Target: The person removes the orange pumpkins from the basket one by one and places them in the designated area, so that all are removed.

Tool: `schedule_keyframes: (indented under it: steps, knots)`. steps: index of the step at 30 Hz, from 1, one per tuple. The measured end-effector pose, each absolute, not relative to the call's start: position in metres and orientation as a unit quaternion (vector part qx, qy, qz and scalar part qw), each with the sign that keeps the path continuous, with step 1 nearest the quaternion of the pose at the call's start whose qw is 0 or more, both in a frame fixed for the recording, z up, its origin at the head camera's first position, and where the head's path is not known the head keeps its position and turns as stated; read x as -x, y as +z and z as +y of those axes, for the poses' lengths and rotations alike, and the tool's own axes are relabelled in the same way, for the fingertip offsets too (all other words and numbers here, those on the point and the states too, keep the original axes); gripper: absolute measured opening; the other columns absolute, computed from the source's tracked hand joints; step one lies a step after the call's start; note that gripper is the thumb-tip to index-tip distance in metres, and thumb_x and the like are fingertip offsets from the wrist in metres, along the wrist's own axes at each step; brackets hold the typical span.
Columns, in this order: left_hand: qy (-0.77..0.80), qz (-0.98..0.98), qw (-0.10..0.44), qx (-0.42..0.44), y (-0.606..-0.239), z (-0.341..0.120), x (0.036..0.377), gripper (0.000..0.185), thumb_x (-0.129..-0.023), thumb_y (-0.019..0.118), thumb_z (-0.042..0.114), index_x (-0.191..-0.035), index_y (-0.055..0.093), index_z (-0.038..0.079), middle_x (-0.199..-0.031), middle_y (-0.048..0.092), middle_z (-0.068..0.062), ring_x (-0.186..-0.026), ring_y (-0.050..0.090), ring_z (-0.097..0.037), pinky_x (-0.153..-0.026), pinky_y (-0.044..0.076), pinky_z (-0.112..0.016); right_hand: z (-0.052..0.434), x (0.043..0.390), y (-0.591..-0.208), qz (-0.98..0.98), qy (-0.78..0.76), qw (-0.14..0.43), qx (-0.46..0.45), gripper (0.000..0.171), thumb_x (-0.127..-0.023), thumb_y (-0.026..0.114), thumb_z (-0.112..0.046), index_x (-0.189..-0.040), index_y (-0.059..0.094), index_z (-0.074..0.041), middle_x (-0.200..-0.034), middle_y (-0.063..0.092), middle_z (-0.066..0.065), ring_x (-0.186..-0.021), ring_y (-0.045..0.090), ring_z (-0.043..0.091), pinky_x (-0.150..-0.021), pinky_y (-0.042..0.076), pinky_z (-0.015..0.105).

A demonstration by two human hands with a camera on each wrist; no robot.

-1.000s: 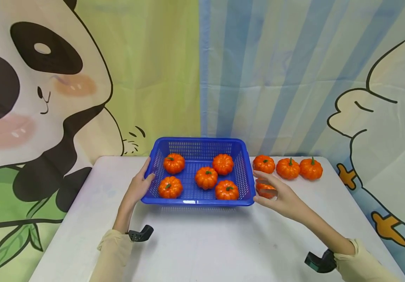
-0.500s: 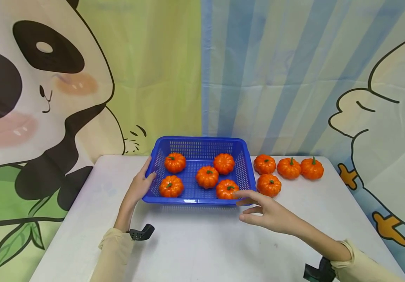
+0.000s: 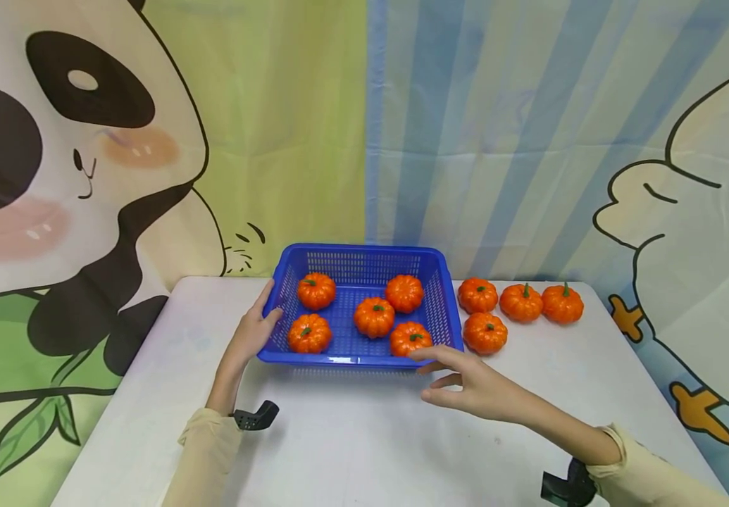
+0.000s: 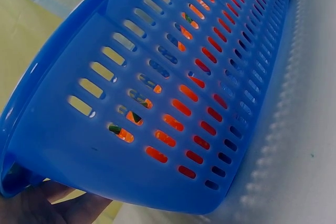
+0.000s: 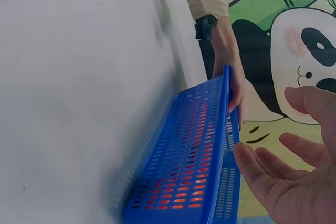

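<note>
The blue perforated plastic basket [image 3: 364,310] sits on the white tabletop [image 3: 351,436] toward its far edge, with five small orange plastic pumpkins [image 3: 374,317] lying inside it. The left hand [image 3: 251,332] holds the basket's left wall, thumb curled over the rim and fingers against the outside. The right hand [image 3: 475,387] hovers just in front of the basket's near right corner, its fingers [image 5: 262,174] spread apart and relaxed, holding nothing; its index fingertip lies at the rim near the closest pumpkin inside. To the right of the basket four more orange pumpkins [image 3: 520,303] rest on the tabletop, one just beside the basket wall and three in a row behind it.
</note>
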State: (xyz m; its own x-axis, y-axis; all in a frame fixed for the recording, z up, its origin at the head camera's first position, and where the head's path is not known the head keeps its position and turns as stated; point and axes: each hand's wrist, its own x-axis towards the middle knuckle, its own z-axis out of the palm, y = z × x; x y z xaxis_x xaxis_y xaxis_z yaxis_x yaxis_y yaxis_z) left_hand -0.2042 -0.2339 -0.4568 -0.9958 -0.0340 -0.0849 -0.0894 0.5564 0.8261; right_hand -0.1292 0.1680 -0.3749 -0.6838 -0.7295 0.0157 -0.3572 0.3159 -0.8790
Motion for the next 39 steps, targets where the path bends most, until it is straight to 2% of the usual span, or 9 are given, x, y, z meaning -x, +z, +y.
schedule_keyframes:
  steps: [8,15,17,23,28,32,35,39]
  knots:
    - [0.468,0.883,0.026,0.037,-0.458,-0.237,0.203,0.066,-0.102,0.040,0.025,-0.157,0.004,0.031,-0.160,0.020,-0.021,-0.141,0.031,-0.048,-0.114,0.023,-0.064,0.158,0.133,-0.372,0.785,-0.468,0.249,0.322,0.050,-0.094,0.063,-0.024,-0.139,0.048,-0.008,-0.143,0.049,0.017,-0.126,0.053,0.039,-0.092,0.055,0.031]
    - [0.465,0.884,0.026,0.042,-0.457,-0.241,0.202,0.066,-0.102,0.039,0.025,-0.157,0.004,0.031,-0.160,0.020,-0.022,-0.142,0.029,-0.048,-0.114,0.022,-0.065,0.144,0.144,-0.366,0.793,-0.454,0.279,0.296,0.047,-0.096,0.060,-0.024,-0.140,0.049,-0.012,-0.146,0.047,0.017,-0.130,0.051,0.040,-0.100,0.050,0.049]
    - [0.465,0.884,0.023,0.043,-0.456,-0.242,0.202,0.066,-0.102,0.040,0.025,-0.157,0.004,0.031,-0.160,0.020,-0.022,-0.142,0.029,-0.048,-0.114,0.023,-0.065,0.138,0.149,-0.365,0.795,-0.449,0.284,0.291,0.046,-0.096,0.060,-0.024,-0.139,0.050,-0.013,-0.146,0.047,0.017,-0.131,0.051,0.039,-0.102,0.048,0.051]
    - [0.465,0.884,0.025,0.046,-0.456,-0.245,0.201,0.066,-0.102,0.040,0.026,-0.157,0.003,0.032,-0.161,0.019,-0.021,-0.143,0.027,-0.048,-0.115,0.021,-0.064,0.111,0.168,-0.364,0.804,-0.430,0.276,0.303,0.049,-0.095,0.061,-0.024,-0.141,0.050,-0.014,-0.148,0.048,0.012,-0.130,0.053,0.035,-0.104,0.047,0.047]
    - [0.468,0.882,0.025,0.053,-0.456,-0.244,0.201,0.066,-0.102,0.040,0.025,-0.157,0.003,0.033,-0.161,0.018,-0.020,-0.143,0.028,-0.047,-0.115,0.022,-0.064,0.082,0.187,-0.363,0.796,-0.437,0.309,0.282,0.052,-0.095,0.061,-0.021,-0.144,0.048,-0.013,-0.151,0.044,0.014,-0.132,0.052,0.033,-0.099,0.052,0.040]
    - [0.475,0.878,0.024,0.055,-0.458,-0.239,0.202,0.066,-0.102,0.041,0.026,-0.157,0.005,0.032,-0.161,0.020,-0.019,-0.142,0.030,-0.046,-0.115,0.023,-0.064,0.061,0.210,-0.367,0.798,-0.446,0.327,0.237,0.050,-0.094,0.061,-0.016,-0.143,0.049,-0.015,-0.144,0.049,0.017,-0.118,0.063,0.032,-0.093,0.055,0.040]
    - [0.477,0.877,0.019,0.049,-0.459,-0.235,0.203,0.065,-0.101,0.042,0.026,-0.157,0.009,0.032,-0.160,0.022,-0.019,-0.143,0.029,-0.045,-0.116,0.023,-0.062,0.043,0.232,-0.372,0.815,-0.441,0.307,0.219,0.049,-0.094,0.061,-0.014,-0.142,0.050,-0.013,-0.137,0.056,0.019,-0.100,0.070,0.025,-0.091,0.056,0.039]
    - [0.476,0.878,0.015,0.043,-0.457,-0.233,0.204,0.066,-0.100,0.043,0.026,-0.157,0.011,0.031,-0.159,0.024,-0.019,-0.143,0.029,-0.044,-0.116,0.023,-0.061,0.016,0.264,-0.377,0.849,-0.387,0.272,0.236,0.053,-0.094,0.061,-0.012,-0.144,0.046,-0.007,-0.137,0.055,0.021,-0.080,0.068,0.015,-0.085,0.058,0.036]
